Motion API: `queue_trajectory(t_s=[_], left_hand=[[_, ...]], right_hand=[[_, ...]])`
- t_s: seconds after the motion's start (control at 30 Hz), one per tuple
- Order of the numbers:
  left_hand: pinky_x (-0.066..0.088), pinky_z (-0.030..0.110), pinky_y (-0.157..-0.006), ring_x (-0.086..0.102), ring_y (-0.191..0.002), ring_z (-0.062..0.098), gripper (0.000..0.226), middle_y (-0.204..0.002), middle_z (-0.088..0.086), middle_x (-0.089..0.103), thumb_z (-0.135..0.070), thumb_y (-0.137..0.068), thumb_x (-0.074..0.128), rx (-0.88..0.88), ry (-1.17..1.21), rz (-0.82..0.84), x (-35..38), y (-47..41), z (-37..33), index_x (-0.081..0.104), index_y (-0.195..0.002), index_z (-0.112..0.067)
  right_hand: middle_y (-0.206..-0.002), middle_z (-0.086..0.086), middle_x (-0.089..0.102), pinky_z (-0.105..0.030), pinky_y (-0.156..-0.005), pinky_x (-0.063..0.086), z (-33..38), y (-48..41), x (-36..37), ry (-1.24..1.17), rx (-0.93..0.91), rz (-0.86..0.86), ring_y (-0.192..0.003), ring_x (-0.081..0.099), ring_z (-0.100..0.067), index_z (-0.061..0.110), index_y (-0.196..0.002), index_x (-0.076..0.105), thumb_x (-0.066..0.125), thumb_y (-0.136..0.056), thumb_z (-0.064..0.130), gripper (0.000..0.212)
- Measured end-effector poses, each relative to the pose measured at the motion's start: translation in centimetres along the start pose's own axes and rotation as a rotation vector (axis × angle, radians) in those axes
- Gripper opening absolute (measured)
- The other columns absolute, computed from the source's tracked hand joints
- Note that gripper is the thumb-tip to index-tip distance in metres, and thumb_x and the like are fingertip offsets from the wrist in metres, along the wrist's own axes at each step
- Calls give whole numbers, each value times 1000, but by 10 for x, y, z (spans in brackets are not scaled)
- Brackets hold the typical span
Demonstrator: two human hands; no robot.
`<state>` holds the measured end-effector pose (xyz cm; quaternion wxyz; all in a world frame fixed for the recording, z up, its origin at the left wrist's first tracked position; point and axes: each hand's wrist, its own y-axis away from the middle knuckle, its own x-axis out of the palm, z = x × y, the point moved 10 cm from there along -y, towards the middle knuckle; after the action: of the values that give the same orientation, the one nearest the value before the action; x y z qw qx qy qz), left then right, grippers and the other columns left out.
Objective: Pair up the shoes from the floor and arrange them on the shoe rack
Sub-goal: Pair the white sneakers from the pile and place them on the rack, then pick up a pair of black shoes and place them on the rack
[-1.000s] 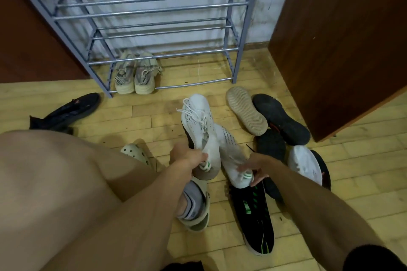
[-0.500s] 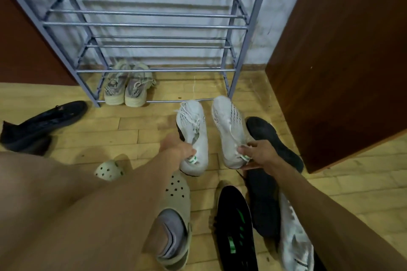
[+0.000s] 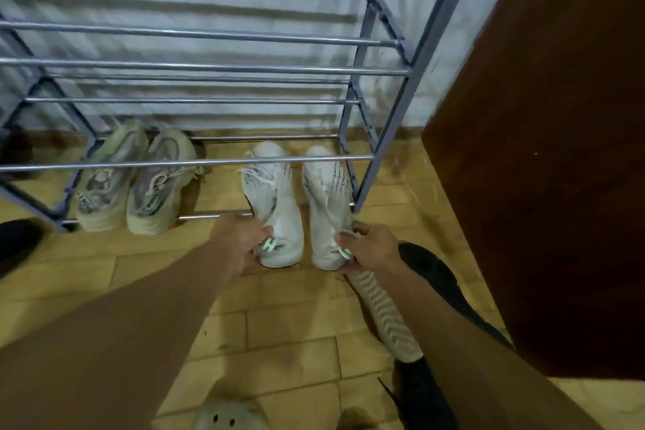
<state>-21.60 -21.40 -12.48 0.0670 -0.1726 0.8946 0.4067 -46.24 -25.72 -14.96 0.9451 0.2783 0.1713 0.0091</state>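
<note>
In the head view, we are in the placing step for one matched pair. Our left hand [image 3: 241, 244] grips the heel of the left white sneaker [image 3: 275, 199], fingers curled round its back by the green-and-white pull tab. Our right hand [image 3: 371, 248] pinches the heel of the right white sneaker [image 3: 326, 202] the same way. Both sneakers point toes-in at the right end of the shoe rack [image 3: 387, 115], side by side and just apart. They lie across its lowest tier, with their heels projecting out past the lowest front rail. We cannot tell whether their soles already rest fully on the rails.

A beige pair [image 3: 139, 185] already sits at the left end of the same tier, so we judge the task to be early, with the upper tiers unfilled.

In front of the rack, on the wooden floor [image 3: 279, 325], more shoes wait. An upturned pale sole [image 3: 382, 311] and a black shoe [image 3: 439, 279] lie just behind our right hand. Another dark shoe [image 3: 419, 394] lies further from the rack, and a black shoe [image 3: 17, 241] lies off the rack's left end.

The next move, as we judge it, calls for a short push to seat both sneakers squarely. Then we let go of both heels together and draw back without catching the laces, before looking for the next match.
</note>
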Motion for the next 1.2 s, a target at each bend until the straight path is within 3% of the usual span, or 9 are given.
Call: queue_trajectory(t_s=[0.2, 0.33, 0.47, 0.57, 0.7, 0.87, 0.97, 1.1, 1.2], left_hand=[[55, 50, -85, 63, -103, 37, 33, -114, 22, 64, -7, -87, 64, 78, 22, 5, 7, -70, -35, 56, -118, -1], [55, 48, -87, 64, -101, 35, 26, -113, 16, 64, -12, -87, 65, 133, -22, -31, 10, -106, -47, 59, -112, -11], [56, 48, -86, 66, -97, 32, 29, -111, 12, 67, -19, -88, 64, 145, 14, -50, 20, -124, -42, 64, -117, -13], [56, 43, -87, 66, -91, 27, 28, -104, 7, 69, -23, -89, 62, 144, 42, -31, 27, -128, -38, 66, -116, -14], [51, 37, -96, 62, -106, 27, 37, -120, 7, 66, -35, -95, 51, 161, -18, 3, 31, -116, -45, 61, -125, -17], [46, 34, -91, 57, -109, 26, 43, -131, 8, 56, -30, -96, 47, 167, -50, -6, 30, -84, -40, 47, -138, -19], [48, 38, -96, 55, -113, 31, 45, -130, 12, 55, -23, -94, 50, 121, -54, -27, 31, -43, -17, 45, -137, -10], [48, 32, -81, 60, -88, 25, 13, -94, 11, 61, -17, -91, 54, 89, -263, 147, 57, 26, 9, 61, -96, -7], [51, 36, -86, 62, -95, 28, 29, -114, 19, 61, -11, -94, 48, 166, -417, 254, 80, 77, 19, 57, -119, 1]], right_hand=[[-92, -13, 68, -42, -61, 62, 25, -62, 15, 2, -52, -89, -75, 68, -22, 6, -87, 69, 79, -77, 19, 19], [-84, -12, 66, -46, -64, 62, 38, -90, 20, 55, -80, -125, -80, 69, -31, 11, -75, 62, 73, -82, 21, 16], [-77, -6, 61, -32, -51, 60, 35, -107, 24, 23, -40, -111, -72, 67, -27, 11, -71, 60, 67, -87, 18, 19], [-93, -10, 60, -42, -71, 61, 28, -114, 27, 11, 22, -54, -87, 64, -31, 3, -92, 63, 61, -92, 20, 17], [-118, -9, 57, -43, -83, 58, 29, -111, 28, 55, 61, 30, -108, 60, -30, 9, -126, 57, 56, -94, 27, 36], [-122, -8, 57, -38, -88, 53, 32, -82, 3, 134, -19, 6, -111, 58, -26, 14, -128, 57, 59, -90, 18, 38], [-127, -13, 58, -46, -97, 51, 12, -47, -23, 145, 0, 0, -116, 59, -34, 14, -122, 59, 62, -89, 14, 33], [-110, -8, 65, -34, -80, 56, -24, 7, -60, 220, 58, 32, -90, 64, -20, 10, -117, 61, 63, -90, 26, 31], [-96, -6, 63, -24, -57, 50, -48, 46, -82, 261, 94, 20, -74, 61, -14, 8, -128, 56, 59, -92, 23, 39]])
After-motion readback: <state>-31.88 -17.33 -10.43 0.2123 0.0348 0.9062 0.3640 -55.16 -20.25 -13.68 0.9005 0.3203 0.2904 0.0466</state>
